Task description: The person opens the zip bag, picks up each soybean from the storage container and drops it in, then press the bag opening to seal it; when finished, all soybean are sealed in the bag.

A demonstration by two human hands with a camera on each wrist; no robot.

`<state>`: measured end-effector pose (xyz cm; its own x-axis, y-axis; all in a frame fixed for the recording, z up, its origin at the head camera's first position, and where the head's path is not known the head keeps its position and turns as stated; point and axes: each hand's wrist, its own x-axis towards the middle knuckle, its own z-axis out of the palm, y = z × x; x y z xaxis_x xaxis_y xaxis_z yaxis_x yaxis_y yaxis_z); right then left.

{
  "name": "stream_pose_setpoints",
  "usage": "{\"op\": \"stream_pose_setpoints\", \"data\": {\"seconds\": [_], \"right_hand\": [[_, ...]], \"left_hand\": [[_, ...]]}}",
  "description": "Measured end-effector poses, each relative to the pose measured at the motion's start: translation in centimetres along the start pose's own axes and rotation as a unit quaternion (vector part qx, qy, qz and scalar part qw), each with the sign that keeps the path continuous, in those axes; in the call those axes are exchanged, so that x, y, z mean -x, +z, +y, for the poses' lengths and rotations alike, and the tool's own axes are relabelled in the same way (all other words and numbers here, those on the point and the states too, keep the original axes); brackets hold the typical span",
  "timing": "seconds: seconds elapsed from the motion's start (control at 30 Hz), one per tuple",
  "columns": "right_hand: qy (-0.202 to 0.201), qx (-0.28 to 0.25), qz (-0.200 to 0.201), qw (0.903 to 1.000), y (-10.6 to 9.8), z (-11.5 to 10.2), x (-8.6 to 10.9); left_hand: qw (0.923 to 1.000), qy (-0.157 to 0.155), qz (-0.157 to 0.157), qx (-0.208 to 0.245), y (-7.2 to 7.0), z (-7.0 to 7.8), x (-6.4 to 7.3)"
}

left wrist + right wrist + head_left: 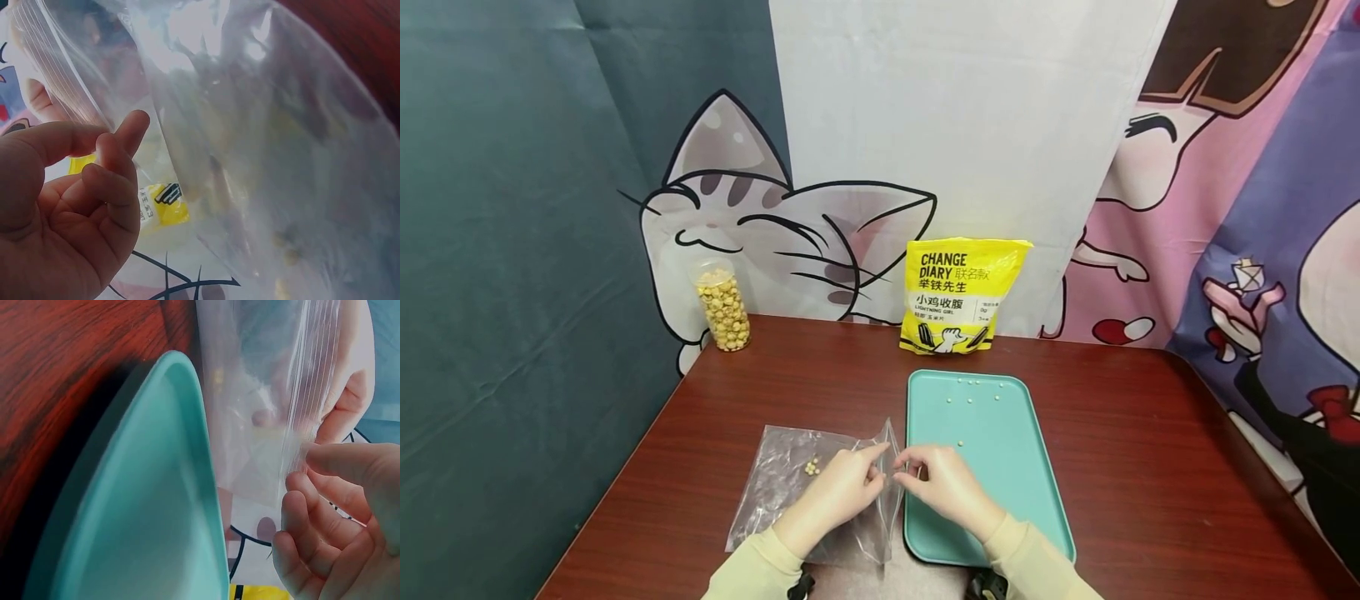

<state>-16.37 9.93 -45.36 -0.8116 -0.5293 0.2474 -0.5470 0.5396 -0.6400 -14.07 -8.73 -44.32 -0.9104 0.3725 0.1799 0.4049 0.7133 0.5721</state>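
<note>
at your far left a clear jar (725,312) of pale yellow puffed pieces stands before the cat-print backdrop (741,221), its top hard to make out. nearer you, the transparent zip bag (775,467) lies on the table (662,492), a small cluster of pellets (812,467) visible in it; your left forearm covers part of it, and glare blurs the contents in the left wrist view. your left hand (842,485) reaches across the bag to its mouth, forefinger stretched out, the other fingers curled; i cannot tell whether they pinch the plastic. just right of that mouth, your right hand (951,483) has thumb and forefinger narrowed on the bag's zip edge, fingers bent, its wrist over the turquoise tray (1007,475), partly hiding it. a few loose pellets (970,401) lie on the tray, and a yellow snack pouch (958,292) stands behind it. both sleeves run out of the picture at the bottom.
</note>
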Motion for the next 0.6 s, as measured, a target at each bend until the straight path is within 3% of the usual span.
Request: {"op": "stream_pose_setpoints", "data": {"seconds": [0.23,0.6], "right_hand": [[0.017,0.009,0.036,0.9992,-0.3,0.9,0.2],[0.081,-0.016,0.067,0.9943,-1.4,3.0,0.5]], "left_hand": [[1.0,-0.003,-0.003,0.004,0.0,0.0,0.0],[1.0,-0.004,0.002,-0.005,0.0,0.1,-0.2]]}}
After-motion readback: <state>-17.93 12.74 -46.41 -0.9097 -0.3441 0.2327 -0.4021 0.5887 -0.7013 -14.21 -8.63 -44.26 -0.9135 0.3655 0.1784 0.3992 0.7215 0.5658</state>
